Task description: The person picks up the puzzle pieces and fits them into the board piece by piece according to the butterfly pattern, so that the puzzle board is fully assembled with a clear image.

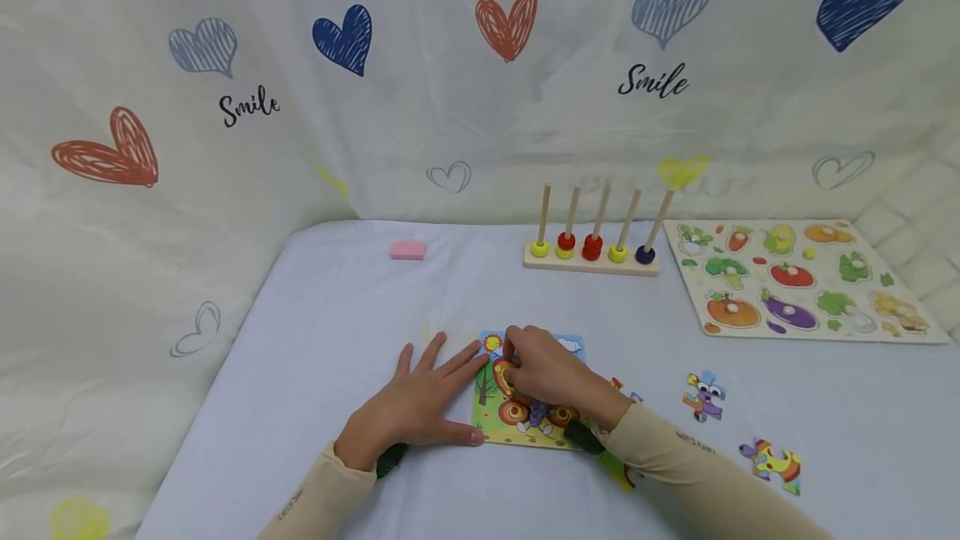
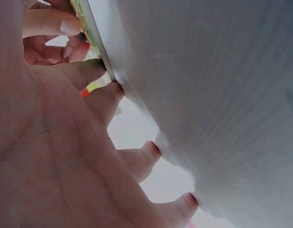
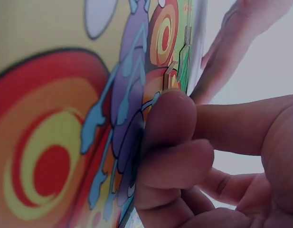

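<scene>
A small jigsaw puzzle board [image 1: 491, 433] with a butterfly picture lies on the table, largely assembled. My left hand [image 1: 420, 402] is spread flat at its left side, thumb and index fingertips at the board's edge and the other fingertips on the cloth. Over the upper middle of the board, my right hand [image 1: 551, 367] has its fingers curled and bunched against the picture. In the right wrist view its fingertips pinch at a puzzle piece [image 3: 171, 78] whose edge stands slightly proud of the board. The fingers hide most of that piece.
Loose puzzle pieces lie to the right, one purple and blue [image 1: 703, 397], one yellow and red [image 1: 772, 465], with others partly under the right forearm [image 1: 618, 472]. Farther back are a pink block [image 1: 408, 251], a bead-and-peg stand [image 1: 592, 267] and a vegetable puzzle board [image 1: 750, 273].
</scene>
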A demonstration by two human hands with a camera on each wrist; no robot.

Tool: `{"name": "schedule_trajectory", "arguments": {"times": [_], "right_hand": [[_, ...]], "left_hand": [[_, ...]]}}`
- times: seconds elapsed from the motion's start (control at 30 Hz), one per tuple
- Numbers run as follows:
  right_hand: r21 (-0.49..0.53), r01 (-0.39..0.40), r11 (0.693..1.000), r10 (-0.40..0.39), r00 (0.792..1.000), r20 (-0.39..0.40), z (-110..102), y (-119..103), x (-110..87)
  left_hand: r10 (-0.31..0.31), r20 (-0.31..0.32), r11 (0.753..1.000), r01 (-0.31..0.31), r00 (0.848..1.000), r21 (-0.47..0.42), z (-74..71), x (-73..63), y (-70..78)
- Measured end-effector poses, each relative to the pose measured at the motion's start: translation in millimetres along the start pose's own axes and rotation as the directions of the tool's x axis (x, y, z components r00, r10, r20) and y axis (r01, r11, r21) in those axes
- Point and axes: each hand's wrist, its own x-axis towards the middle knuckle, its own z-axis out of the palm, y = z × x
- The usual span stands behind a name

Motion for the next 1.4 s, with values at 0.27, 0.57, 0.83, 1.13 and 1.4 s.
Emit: {"name": "schedule_trajectory", "arguments": {"times": [0.27,0.57,0.83,1.13,1.4], "right_hand": [[0.112,0.066,0.991,-0.067,0.998,-0.001,-10,14,-10.5],[0.106,0.09,0.99,-0.081,0.993,-0.086,-31,24,-28.8],[0.106,0.099,0.989,-0.083,0.986,-0.145,-48,43,-56.8],[0.121,0.022,0.992,0.002,0.98,-0.197,-67,66,-85.3],[0.084,-0.014,0.996,0.033,0.972,-0.232,-88,83,-99.6]], "left_hand": [[-0.007,0.003,1.0,0.007,1.0,-0.003,0.0,0.3,1.0],[-0.018,-0.015,1.0,0.018,1.0,-0.015,-0.3,0.3,0.7],[0.003,0.003,1.0,-0.003,1.0,0.002,3.7,0.5,-1.9],[-0.001,0.018,1.0,0.001,1.0,0.012,6.4,-0.7,-3.0],[-0.001,0.016,1.0,0.001,1.0,0.025,4.4,2.7,-2.6]]}}
